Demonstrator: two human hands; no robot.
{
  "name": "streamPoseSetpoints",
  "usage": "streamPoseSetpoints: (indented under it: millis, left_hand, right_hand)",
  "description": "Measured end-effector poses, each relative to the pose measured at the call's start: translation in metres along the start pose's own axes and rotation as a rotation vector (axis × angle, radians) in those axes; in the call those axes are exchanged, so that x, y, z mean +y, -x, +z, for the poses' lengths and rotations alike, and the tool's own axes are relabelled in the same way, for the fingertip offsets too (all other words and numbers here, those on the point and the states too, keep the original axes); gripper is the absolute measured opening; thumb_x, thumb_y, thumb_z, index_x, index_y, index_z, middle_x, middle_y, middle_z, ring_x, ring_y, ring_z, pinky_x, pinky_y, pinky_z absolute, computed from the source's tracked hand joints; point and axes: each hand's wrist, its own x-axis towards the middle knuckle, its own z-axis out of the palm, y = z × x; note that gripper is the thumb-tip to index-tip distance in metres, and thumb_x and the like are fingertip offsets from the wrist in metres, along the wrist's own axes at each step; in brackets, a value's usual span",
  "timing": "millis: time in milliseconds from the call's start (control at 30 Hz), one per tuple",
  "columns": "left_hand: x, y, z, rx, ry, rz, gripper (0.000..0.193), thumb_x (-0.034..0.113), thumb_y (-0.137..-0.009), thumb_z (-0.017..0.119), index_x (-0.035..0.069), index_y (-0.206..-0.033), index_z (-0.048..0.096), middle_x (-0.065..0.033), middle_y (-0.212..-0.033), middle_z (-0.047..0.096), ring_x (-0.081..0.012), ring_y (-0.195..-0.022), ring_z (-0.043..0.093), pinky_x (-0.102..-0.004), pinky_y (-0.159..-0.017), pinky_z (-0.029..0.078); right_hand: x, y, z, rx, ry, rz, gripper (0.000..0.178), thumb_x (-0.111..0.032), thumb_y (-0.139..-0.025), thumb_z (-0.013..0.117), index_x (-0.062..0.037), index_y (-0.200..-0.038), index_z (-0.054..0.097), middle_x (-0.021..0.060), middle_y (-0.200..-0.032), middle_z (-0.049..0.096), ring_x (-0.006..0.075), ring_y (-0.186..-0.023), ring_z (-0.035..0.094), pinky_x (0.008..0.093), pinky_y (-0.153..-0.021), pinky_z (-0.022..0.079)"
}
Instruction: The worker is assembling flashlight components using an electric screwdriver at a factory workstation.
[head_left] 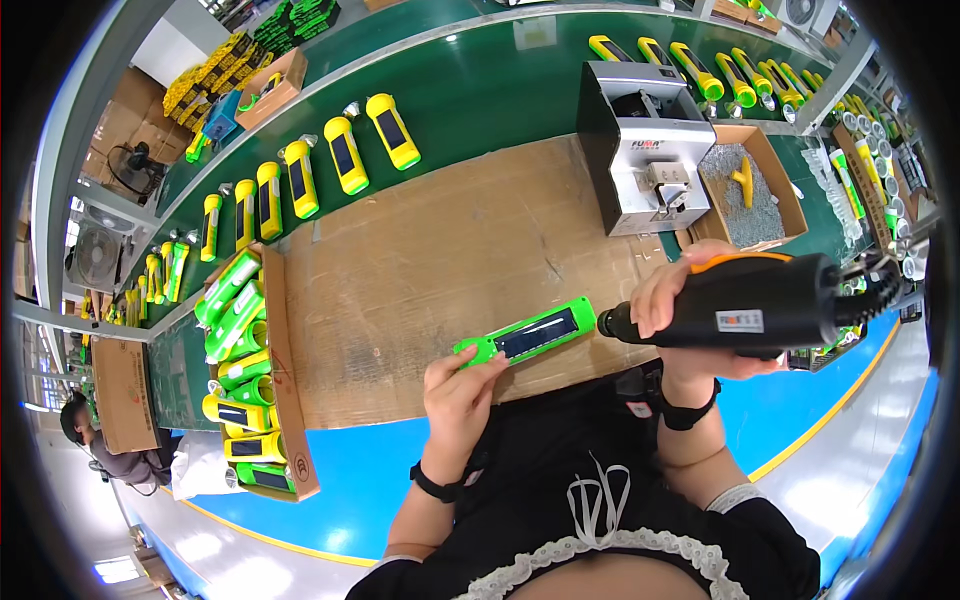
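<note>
Just above the cardboard work mat [450, 240], my left hand [460, 395] grips the near end of a green plastic housing [540, 335] with a dark solar panel on its face. Its far end points right. My right hand [665, 300] is wrapped round a black electric screwdriver [740, 305] with an orange strip. The tool lies almost level, its nose close to the housing's right end; whether they touch I cannot tell. A cable runs off the tool's back. My right palm is partly hidden behind the tool.
Left of the mat, a cardboard box [290, 400] holds green and yellow housings. Yellow-green flashlights [345, 155] line the green bench behind. A silver-and-black machine [650, 150] stands back right, beside a box of small metal screws [750, 190] with a yellow scoop. A person [120, 455] is far left.
</note>
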Motion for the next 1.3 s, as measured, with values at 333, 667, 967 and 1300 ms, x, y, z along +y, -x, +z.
streamPoseSetpoints:
  millis: [333,667,967,1300]
  left_hand:
    - [0.001,-0.001,0.000,0.034,-0.041,-0.013,0.023,0.001,-0.065,0.074,0.014,-0.084,0.072,0.0020,-0.078,0.067,-0.0196,-0.087,0.060,-0.0321,-0.075,0.043]
    - [0.001,-0.002,-0.002,-0.030,-0.068,0.030,0.026,-0.002,-0.061,0.077,0.013,-0.082,0.073,-0.0036,-0.083,0.066,-0.0225,-0.089,0.058,-0.0340,-0.074,0.043]
    - [-0.006,-0.002,0.001,-0.106,-0.110,0.024,0.029,-0.009,-0.061,0.073,0.009,-0.082,0.070,-0.0121,-0.092,0.064,-0.0264,-0.090,0.058,-0.0352,-0.074,0.045]
    - [-0.003,0.001,-0.010,-0.157,-0.053,-0.047,0.029,-0.009,-0.061,0.071,0.010,-0.082,0.068,-0.0074,-0.092,0.067,-0.0257,-0.093,0.058,-0.0367,-0.076,0.043]
  right_hand:
    - [-0.007,0.000,0.004,0.073,-0.023,-0.164,0.107,-0.089,-0.057,0.048,0.0025,-0.111,0.037,0.0057,-0.061,0.048,0.0156,-0.046,0.048,0.0270,-0.044,0.042]
    - [-0.073,0.008,-0.057,-0.491,-0.328,-0.140,0.026,-0.017,-0.093,0.051,-0.0043,-0.113,0.040,0.0213,-0.077,0.064,0.0317,-0.060,0.064,0.0408,-0.050,0.052]
    - [-0.051,0.029,-0.069,-0.271,-0.194,-0.346,0.024,-0.002,-0.086,0.057,0.0015,-0.107,0.044,0.0197,-0.073,0.066,0.0269,-0.055,0.066,0.0344,-0.046,0.056]
    - [-0.030,0.029,-0.066,-0.232,-0.243,-0.307,0.021,0.005,-0.081,0.057,0.0030,-0.100,0.048,0.0206,-0.068,0.065,0.0277,-0.052,0.064,0.0349,-0.044,0.055]
